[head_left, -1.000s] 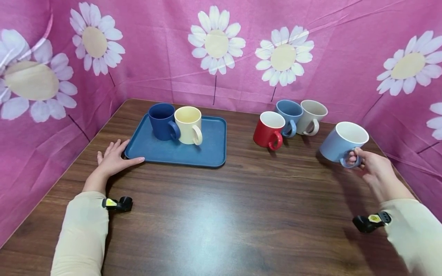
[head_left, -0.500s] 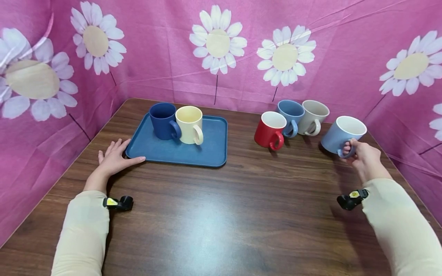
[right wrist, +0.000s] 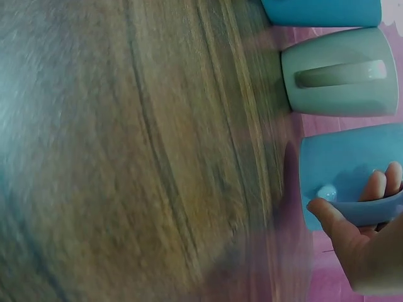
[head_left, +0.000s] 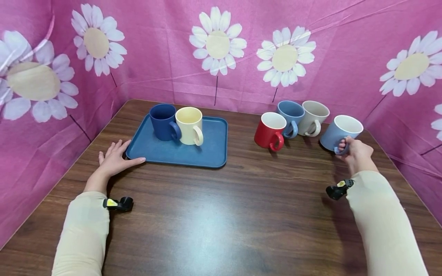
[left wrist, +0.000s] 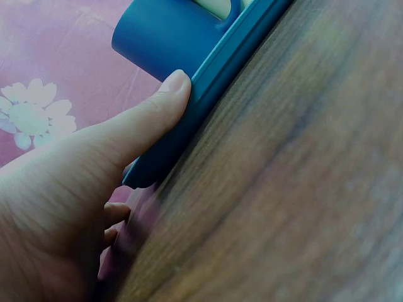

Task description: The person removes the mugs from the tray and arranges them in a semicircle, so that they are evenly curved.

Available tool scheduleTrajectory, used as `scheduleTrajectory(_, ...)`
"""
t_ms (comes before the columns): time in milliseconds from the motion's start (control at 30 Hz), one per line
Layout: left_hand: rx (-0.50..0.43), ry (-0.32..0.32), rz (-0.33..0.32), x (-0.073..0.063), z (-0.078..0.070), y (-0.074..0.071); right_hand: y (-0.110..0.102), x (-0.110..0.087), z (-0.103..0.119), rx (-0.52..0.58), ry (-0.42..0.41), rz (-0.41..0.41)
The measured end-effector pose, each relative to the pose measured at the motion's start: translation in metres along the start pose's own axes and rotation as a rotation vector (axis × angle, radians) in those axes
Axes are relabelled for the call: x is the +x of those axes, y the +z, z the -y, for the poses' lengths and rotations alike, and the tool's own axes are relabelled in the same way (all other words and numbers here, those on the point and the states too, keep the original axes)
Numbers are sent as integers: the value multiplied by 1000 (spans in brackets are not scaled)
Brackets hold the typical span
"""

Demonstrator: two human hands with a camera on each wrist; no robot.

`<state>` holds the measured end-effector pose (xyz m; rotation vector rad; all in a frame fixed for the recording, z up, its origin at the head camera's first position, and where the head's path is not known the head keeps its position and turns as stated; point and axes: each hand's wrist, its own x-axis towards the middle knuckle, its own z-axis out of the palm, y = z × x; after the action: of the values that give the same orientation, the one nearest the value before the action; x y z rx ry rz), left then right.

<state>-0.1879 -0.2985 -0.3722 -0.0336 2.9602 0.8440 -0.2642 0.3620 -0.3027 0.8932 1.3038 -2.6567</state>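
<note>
My right hand grips the handle of a light blue mug with a white inside, at the right of the table. This mug is upright or nearly so, with its base low over the wood; whether it touches cannot be told. In the right wrist view the fingers curl through the mug's handle. My left hand lies at the near left corner of a blue tray, fingers spread, thumb on the front rim. On the tray stand a navy mug and a pale yellow mug.
Left of the held mug stand a grey mug, a blue mug and a red mug, close together. A pink flowered cloth hangs behind and beside the wooden table.
My right hand has moved the light blue mug lower, slightly left and farther back, nearer the grey mug, and it is less tilted. The left hand and tray have stayed put.
</note>
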Motion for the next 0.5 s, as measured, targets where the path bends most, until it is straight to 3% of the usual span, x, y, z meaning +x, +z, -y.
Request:
scheduleTrajectory(300, 0, -5, 1, 0, -1, 0, 6, 6, -2, -52, -15, -27)
scheduleTrajectory(500, 2, -5, 0, 0, 0, 0, 10, 9, -2, -15, -11, -71)
